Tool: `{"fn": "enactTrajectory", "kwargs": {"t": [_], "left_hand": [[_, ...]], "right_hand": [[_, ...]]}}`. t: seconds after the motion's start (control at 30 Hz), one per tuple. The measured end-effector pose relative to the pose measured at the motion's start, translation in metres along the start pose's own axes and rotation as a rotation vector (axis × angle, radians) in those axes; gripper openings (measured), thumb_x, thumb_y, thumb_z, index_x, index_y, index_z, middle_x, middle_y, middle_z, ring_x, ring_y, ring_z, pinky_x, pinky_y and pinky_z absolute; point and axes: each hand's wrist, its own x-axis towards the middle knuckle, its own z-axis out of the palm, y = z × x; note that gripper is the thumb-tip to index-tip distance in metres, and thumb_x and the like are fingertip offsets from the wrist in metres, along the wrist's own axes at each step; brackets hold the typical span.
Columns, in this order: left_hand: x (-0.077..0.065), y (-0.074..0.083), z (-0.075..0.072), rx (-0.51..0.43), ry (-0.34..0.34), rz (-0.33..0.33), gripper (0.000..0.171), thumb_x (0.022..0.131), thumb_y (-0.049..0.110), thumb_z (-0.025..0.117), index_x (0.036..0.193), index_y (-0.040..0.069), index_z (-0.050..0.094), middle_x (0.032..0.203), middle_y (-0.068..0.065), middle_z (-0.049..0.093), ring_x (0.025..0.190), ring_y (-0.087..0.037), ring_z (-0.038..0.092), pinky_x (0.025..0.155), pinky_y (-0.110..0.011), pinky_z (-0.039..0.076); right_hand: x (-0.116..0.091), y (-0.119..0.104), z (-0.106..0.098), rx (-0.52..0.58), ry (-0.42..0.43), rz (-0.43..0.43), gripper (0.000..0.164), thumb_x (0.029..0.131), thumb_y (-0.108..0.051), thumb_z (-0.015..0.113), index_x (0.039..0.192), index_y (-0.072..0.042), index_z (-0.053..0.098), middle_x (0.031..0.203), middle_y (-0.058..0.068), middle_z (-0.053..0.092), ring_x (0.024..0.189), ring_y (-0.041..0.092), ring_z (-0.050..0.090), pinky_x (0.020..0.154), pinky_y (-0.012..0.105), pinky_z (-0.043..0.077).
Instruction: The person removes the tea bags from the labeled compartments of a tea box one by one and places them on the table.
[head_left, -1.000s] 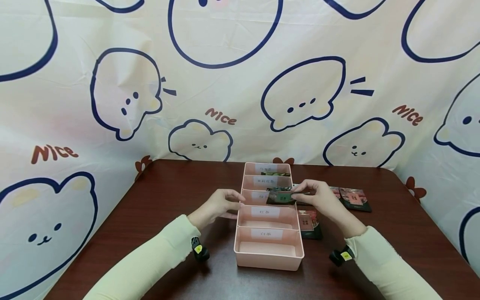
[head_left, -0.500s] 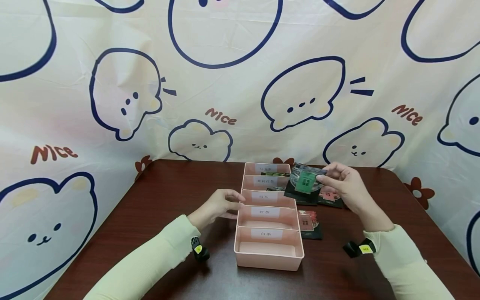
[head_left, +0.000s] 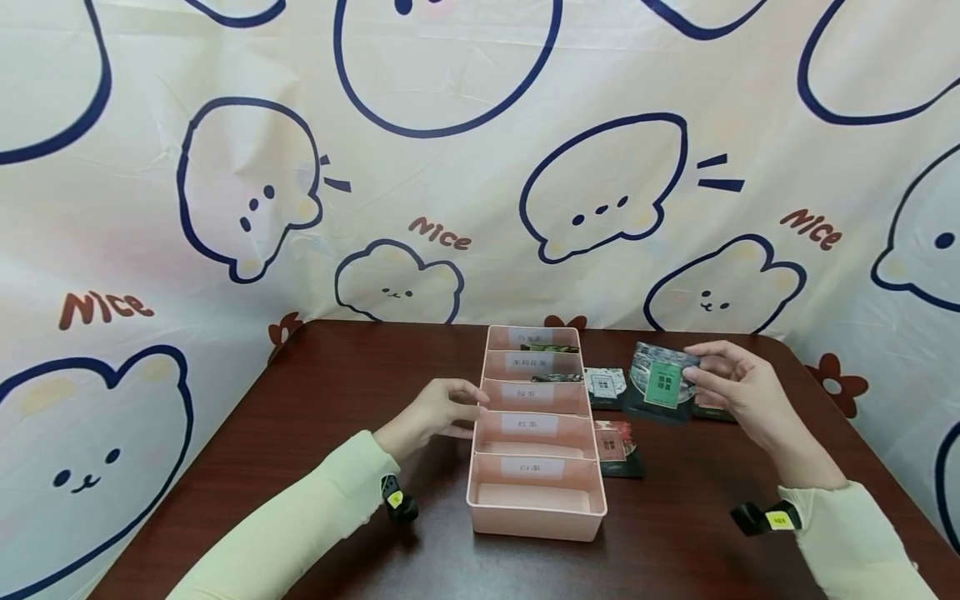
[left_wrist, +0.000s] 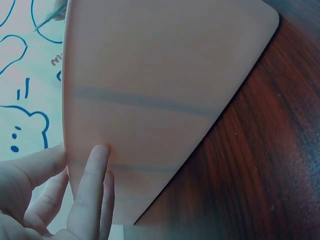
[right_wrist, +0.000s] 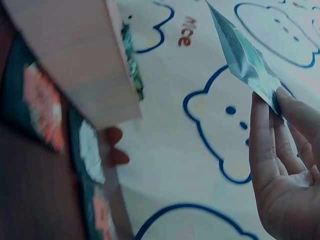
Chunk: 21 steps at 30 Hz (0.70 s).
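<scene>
My right hand (head_left: 738, 387) pinches the corner of a dark tea sachet with a green label (head_left: 664, 385) between thumb and fingers, holding it up to the right of the pink divided box (head_left: 536, 527). In the right wrist view the sachet (right_wrist: 250, 65) appears edge-on above the fingers. At the box's left side, my left hand (head_left: 438, 412) rests its fairly straight fingers on the wall and rim. The left wrist view shows two fingers (left_wrist: 92, 185) along the outer wall. Sachets stand in the two farthest compartments, such as the green-edged one (head_left: 550, 348).
Right of the box lie a sachet with a white label (head_left: 604, 385) and one with a red label (head_left: 617, 447). Another sachet (head_left: 712, 413) is mostly hidden behind the right hand. Paper labels (head_left: 529, 424) mark the compartments. A patterned cloth (head_left: 495, 200) hangs behind the wooden table (head_left: 360, 367).
My right hand has lifted the green-labelled sachet from over the box's middle compartment and carried it to the right, its face now turned toward me. The left hand and box have stayed put.
</scene>
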Motion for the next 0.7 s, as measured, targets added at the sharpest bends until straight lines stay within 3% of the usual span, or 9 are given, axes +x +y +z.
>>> {"fn": "enactTrajectory", "kwargs": {"t": [0.1, 0.33, 0.47, 0.7], "left_hand": [[0.0, 0.0, 0.0, 0.001, 0.0, -0.009, 0.023, 0.086, 0.003, 0.071, 0.107, -0.002, 0.066, 0.114, -0.016, 0.059, 0.087, -0.021, 0.068, 0.076, -0.045, 0.061], [0.0, -0.001, 0.0, 0.008, 0.003, -0.018, 0.023, 0.085, 0.004, 0.072, 0.107, -0.001, 0.066, 0.115, -0.017, 0.058, 0.088, -0.022, 0.068, 0.076, -0.045, 0.061], [0.001, -0.001, -0.001, 0.005, 0.004, -0.018, 0.022, 0.085, 0.004, 0.072, 0.106, -0.001, 0.067, 0.115, -0.016, 0.059, 0.088, -0.022, 0.068, 0.075, -0.045, 0.061], [0.001, 0.0, -0.001, 0.01, -0.009, -0.008, 0.023, 0.086, 0.004, 0.072, 0.107, -0.002, 0.066, 0.117, -0.017, 0.059, 0.09, -0.022, 0.068, 0.075, -0.045, 0.061]], "right_hand": [[-0.005, 0.009, -0.01, -0.012, 0.003, 0.026, 0.025, 0.092, -0.005, 0.064, 0.115, -0.015, 0.064, 0.092, -0.007, 0.072, 0.075, 0.006, 0.067, 0.065, 0.021, 0.06], [-0.012, 0.033, -0.031, -0.251, 0.026, 0.165, 0.033, 0.091, -0.021, 0.068, 0.122, -0.013, 0.06, 0.094, -0.017, 0.07, 0.079, 0.008, 0.067, 0.071, 0.028, 0.062], [-0.013, 0.047, -0.039, -0.326, 0.024, 0.233, 0.04, 0.089, -0.028, 0.07, 0.123, -0.009, 0.058, 0.094, -0.019, 0.068, 0.08, 0.009, 0.066, 0.073, 0.032, 0.062], [-0.011, 0.067, -0.043, -0.414, -0.075, 0.319, 0.053, 0.09, -0.028, 0.069, 0.128, 0.006, 0.052, 0.104, 0.01, 0.069, 0.08, 0.012, 0.065, 0.07, 0.033, 0.062]]}}
